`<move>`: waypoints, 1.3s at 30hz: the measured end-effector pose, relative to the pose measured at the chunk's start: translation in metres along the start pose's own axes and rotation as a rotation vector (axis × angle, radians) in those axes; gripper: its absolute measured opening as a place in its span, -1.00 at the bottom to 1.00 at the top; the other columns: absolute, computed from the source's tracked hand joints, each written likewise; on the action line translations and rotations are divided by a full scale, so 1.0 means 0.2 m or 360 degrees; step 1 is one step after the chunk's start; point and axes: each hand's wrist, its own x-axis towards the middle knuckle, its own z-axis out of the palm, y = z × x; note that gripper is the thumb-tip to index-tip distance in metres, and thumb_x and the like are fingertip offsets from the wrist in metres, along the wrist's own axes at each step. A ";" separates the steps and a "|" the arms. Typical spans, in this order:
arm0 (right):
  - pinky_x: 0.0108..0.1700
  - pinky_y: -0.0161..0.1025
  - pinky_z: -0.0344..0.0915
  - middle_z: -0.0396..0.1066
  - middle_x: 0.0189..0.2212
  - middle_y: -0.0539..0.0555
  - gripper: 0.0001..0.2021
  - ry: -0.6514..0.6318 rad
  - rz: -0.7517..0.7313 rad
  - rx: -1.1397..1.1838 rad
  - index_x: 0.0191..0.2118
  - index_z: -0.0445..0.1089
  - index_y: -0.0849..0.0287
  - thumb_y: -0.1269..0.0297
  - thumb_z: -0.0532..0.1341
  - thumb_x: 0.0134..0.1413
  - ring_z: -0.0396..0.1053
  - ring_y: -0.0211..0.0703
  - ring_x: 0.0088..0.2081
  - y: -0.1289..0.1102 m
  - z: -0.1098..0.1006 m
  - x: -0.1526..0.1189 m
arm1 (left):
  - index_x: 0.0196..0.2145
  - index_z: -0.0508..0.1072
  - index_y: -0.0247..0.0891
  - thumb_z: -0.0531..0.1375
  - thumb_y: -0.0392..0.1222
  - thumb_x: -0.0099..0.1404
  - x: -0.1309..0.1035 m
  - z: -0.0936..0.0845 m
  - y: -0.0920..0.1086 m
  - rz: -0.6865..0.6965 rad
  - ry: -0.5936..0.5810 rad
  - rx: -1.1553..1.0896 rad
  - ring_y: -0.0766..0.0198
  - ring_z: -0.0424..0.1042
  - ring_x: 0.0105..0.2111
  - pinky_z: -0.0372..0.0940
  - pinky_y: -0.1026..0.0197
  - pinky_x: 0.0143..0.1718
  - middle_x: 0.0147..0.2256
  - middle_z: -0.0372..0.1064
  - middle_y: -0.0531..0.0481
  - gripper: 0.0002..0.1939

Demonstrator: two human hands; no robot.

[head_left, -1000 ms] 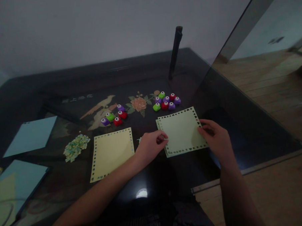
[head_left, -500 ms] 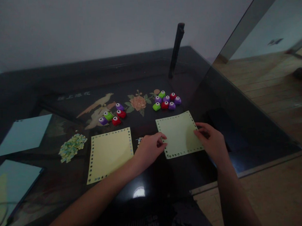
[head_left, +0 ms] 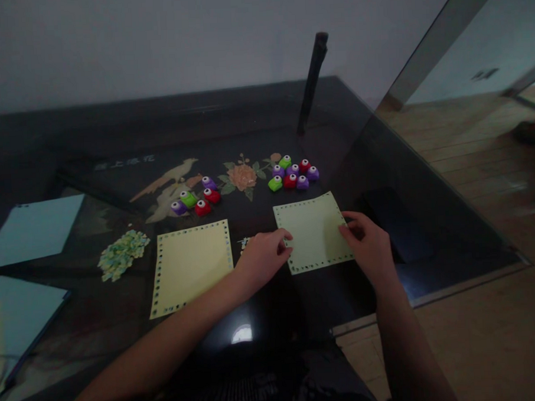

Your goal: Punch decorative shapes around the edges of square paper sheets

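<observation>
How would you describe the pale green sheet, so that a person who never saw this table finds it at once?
On the dark, shiny table, find the two bare hands, left and right. Between their fingertips is the pale green sheet, edged with small punched holes. The yellow sheet to its left is punched too, but warmer in colour and partly under the left forearm.

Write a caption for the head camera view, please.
Left hand and right hand touch opposite edges of a pale green, hole-bordered sheet at a dark table.

Seemingly a home room, glossy dark table [head_left: 255, 127] with floral inlay [head_left: 242, 176], plain pale wall [head_left: 154, 46], wood-look floor [head_left: 451, 139]
</observation>
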 end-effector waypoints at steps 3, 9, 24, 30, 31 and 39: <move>-0.37 -0.16 0.26 0.39 -0.49 0.06 -0.66 0.0013 -0.0019 -0.0058 -0.05 0.42 0.18 0.25 0.16 0.02 0.34 -0.10 -0.47 0.00 0.01 0.00 | -0.19 0.44 -0.25 0.17 -0.32 0.22 0.00 0.01 0.00 0.0018 0.0004 0.0058 0.22 0.46 -0.43 0.27 0.23 -0.37 -0.43 0.50 0.03 -0.82; -0.33 -0.14 0.27 0.36 -0.42 0.07 -0.65 0.0053 -0.0141 -0.0275 -0.03 0.39 0.16 0.30 0.14 0.02 0.31 -0.10 -0.44 0.00 0.03 0.00 | -0.15 0.42 -0.20 0.15 -0.28 0.23 0.00 0.01 0.01 0.0009 -0.0010 0.0229 0.19 0.47 -0.43 0.26 0.23 -0.40 -0.47 0.47 0.05 -0.79; -0.28 -0.11 0.26 0.30 -0.30 0.16 -0.80 0.0250 -0.0231 -0.0346 -0.26 0.49 0.19 0.26 0.15 0.06 0.26 -0.11 -0.39 -0.02 0.00 -0.03 | -0.08 0.40 -0.19 0.08 -0.22 0.30 -0.13 -0.13 -0.01 0.0139 0.0138 0.0354 0.20 0.44 -0.44 0.23 0.23 -0.42 -0.40 0.48 0.01 -0.76; -0.39 -0.19 0.25 0.33 -0.38 0.10 -0.84 0.0271 -0.0361 -0.0164 -0.33 0.48 0.18 0.27 0.16 0.07 0.27 -0.17 -0.44 -0.11 0.00 -0.07 | -0.20 0.46 -0.20 0.09 -0.22 0.29 -0.33 -0.38 -0.20 0.0042 0.0534 0.0290 0.29 0.37 -0.53 0.18 0.28 -0.47 -0.51 0.42 0.07 -0.82; -0.39 -0.19 0.25 0.34 -0.38 0.10 -0.84 0.0258 -0.0387 -0.0141 -0.33 0.47 0.18 0.27 0.16 0.07 0.28 -0.17 -0.44 -0.13 0.00 -0.08 | -0.20 0.46 -0.21 0.09 -0.22 0.28 -0.36 -0.42 -0.24 0.0013 0.0597 0.0306 0.29 0.37 -0.52 0.19 0.28 -0.45 -0.50 0.43 0.06 -0.81; -0.41 -0.16 0.27 0.38 -0.36 0.08 -0.84 0.0004 -0.0687 -0.0083 -0.31 0.45 0.11 0.20 0.15 0.12 0.32 -0.14 -0.43 -0.36 0.09 -0.07 | -0.21 0.47 -0.27 0.05 -0.27 0.27 -0.51 -0.56 -0.64 -0.0175 0.0850 0.0581 0.17 0.42 -0.25 0.28 0.18 -0.16 -0.27 0.46 -0.09 -0.79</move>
